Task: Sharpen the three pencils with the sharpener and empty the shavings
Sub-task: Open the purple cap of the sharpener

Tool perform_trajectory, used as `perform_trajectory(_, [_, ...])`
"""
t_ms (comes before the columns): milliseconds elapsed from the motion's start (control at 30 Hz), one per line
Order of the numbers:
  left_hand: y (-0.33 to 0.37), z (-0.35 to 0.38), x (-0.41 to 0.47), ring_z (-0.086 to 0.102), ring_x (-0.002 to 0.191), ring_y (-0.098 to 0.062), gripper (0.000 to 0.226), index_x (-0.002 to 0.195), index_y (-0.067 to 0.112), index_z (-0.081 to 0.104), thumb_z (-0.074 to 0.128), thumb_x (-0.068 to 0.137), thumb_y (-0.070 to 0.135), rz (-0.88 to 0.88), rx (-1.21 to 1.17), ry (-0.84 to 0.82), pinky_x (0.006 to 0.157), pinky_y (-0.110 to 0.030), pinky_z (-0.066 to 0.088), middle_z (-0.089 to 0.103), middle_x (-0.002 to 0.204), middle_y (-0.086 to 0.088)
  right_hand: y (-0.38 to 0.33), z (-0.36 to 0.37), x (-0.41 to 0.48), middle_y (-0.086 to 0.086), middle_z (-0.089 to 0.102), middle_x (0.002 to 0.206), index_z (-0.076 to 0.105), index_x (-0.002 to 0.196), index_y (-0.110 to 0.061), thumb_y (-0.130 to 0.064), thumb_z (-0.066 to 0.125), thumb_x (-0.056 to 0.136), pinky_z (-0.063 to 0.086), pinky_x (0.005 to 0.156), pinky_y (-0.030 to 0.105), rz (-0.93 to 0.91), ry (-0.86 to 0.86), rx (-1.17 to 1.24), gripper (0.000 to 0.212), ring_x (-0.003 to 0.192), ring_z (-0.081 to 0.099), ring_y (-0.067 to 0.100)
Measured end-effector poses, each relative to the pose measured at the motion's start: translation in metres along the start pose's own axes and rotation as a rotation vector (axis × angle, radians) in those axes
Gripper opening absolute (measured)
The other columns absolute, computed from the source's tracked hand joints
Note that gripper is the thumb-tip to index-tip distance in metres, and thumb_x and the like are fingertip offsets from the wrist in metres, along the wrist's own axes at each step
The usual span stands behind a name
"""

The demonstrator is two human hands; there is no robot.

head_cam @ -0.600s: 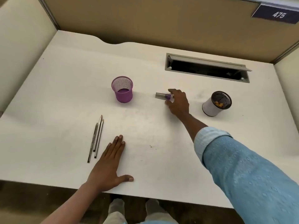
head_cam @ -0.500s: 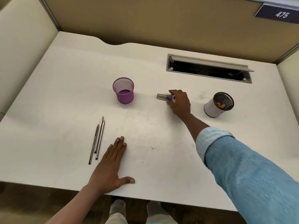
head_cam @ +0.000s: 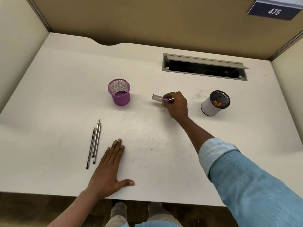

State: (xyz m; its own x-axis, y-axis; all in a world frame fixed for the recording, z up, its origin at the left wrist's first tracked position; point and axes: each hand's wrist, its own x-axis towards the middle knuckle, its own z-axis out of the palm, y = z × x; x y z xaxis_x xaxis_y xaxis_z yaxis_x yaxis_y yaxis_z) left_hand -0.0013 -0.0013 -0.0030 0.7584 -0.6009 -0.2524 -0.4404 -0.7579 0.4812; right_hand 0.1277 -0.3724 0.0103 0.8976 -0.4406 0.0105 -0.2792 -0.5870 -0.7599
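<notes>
Sharpener [head_cam: 158, 98] is mid-desk [head_cam: 65, 95], between purple mesh cup [head_cam: 119, 94] and white cup [head_cam: 211, 107] that holds shavings; its clear barrel points left. Right hand [head_cam: 177, 105] pinches the purple end, fingers curled round it. Three pencils [head_cam: 95, 143] lie just beside left hand [head_cam: 109, 167], which is flat and holds nothing. Best to grip the body, not only the cap, so the barrel likely won't slip off when lifted.

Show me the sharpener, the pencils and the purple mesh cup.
sharpener [head_cam: 157, 97], head view, clear barrel.
pencils [head_cam: 94, 145], head view, mid-shaft.
purple mesh cup [head_cam: 122, 100], head view, front wall.
</notes>
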Motion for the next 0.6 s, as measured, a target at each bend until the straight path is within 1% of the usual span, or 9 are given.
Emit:
perform_trajectory(133, [0.003,0.0,0.002,-0.027,0.164,-0.01,0.145,0.171,0.022,-0.01,0.065,0.07,0.094,-0.031,-0.029,-0.012,0.133,-0.031,-0.011,-0.031,0.176,0.011,-0.019,-0.008,-0.048,0.005,0.067,0.106,0.08,0.102,-0.012,0.0,0.093,0.072,0.055,0.075,0.017,-0.064,-0.029,0.146,0.035,0.077,0.07,0.009])
perform_trajectory(233, [0.009,0.001,0.006,-0.029,0.162,-0.007,0.152,0.171,0.025,-0.011,0.067,0.061,0.097,-0.092,-0.063,-0.029,0.135,-0.03,-0.011,-0.033,0.175,0.013,-0.032,-0.013,-0.089,0.008,0.07,0.106,0.079,0.099,-0.013,0.004,0.093,0.069,0.055,0.076,0.015,-0.066,-0.039,0.239,0.037,0.08,0.072,0.011])
perform_trajectory(300, [0.018,-0.002,0.009,-0.021,0.165,-0.008,0.154,0.172,0.026,-0.006,0.066,0.057,0.1,-0.164,-0.161,-0.025,0.135,-0.034,-0.004,-0.025,0.178,0.013,-0.039,-0.016,-0.112,0.008,0.071,0.105,0.079,0.099,-0.011,0.007,0.093,0.068,0.055,0.077,0.015,-0.073,-0.055,0.291,0.039,0.082,0.073,0.011])
perform_trajectory(333, [0.025,-0.007,0.011,-0.011,0.167,-0.011,0.154,0.172,0.026,0.0,0.068,0.056,0.099,-0.216,-0.245,-0.006,0.135,-0.037,0.004,-0.014,0.18,0.011,-0.042,-0.017,-0.123,0.008,0.071,0.105,0.079,0.099,-0.01,0.008,0.093,0.067,0.055,0.078,0.016,-0.082,-0.073,0.311,0.039,0.083,0.074,0.011])
perform_trajectory(400, [0.045,-0.023,0.015,0.022,0.165,-0.017,0.141,0.17,0.026,0.02,0.078,0.057,0.089,-0.32,-0.43,0.048,0.133,-0.042,0.025,0.019,0.179,0.007,-0.048,-0.019,-0.145,0.006,0.071,0.104,0.08,0.102,-0.008,0.008,0.093,0.067,0.059,0.081,0.023,-0.105,-0.121,0.344,0.041,0.086,0.076,0.016])
perform_trajectory(467, [0.064,-0.041,0.02,0.054,0.143,-0.014,0.113,0.156,0.026,0.046,0.083,0.062,0.076,-0.392,-0.628,0.116,0.12,-0.04,0.044,0.056,0.156,0.006,-0.053,-0.021,-0.164,0.005,0.07,0.104,0.08,0.104,-0.009,0.007,0.092,0.068,0.063,0.084,0.032,-0.136,-0.167,0.374,0.041,0.089,0.077,0.02])
perform_trajectory(500, [0.072,-0.049,0.02,0.064,0.13,-0.012,0.097,0.146,0.026,0.057,0.083,0.065,0.074,-0.415,-0.744,0.134,0.114,-0.039,0.05,0.068,0.142,0.007,-0.056,-0.021,-0.174,0.005,0.07,0.104,0.08,0.105,-0.009,0.007,0.092,0.068,0.063,0.084,0.033,-0.139,-0.186,0.385,0.042,0.09,0.077,0.021])
perform_trajectory(567, [0.085,-0.062,0.023,0.078,0.109,-0.013,0.07,0.124,0.023,0.072,0.08,0.075,0.072,-0.439,-0.973,0.135,0.108,-0.045,0.057,0.082,0.116,0.005,-0.061,-0.024,-0.189,0.002,0.072,0.104,0.076,0.109,-0.01,0.006,0.092,0.069,0.061,0.083,0.029,-0.125,-0.206,0.395,0.046,0.089,0.076,0.019])
perform_trajectory(600, [0.09,-0.066,0.022,0.081,0.102,-0.017,0.059,0.117,0.02,0.076,0.077,0.082,0.068,-0.456,-1.055,0.112,0.105,-0.046,0.059,0.084,0.108,0.003,-0.063,-0.024,-0.197,0.0,0.073,0.103,0.074,0.112,-0.011,0.006,0.092,0.07,0.06,0.082,0.026,-0.113,-0.214,0.396,0.049,0.088,0.075,0.018])
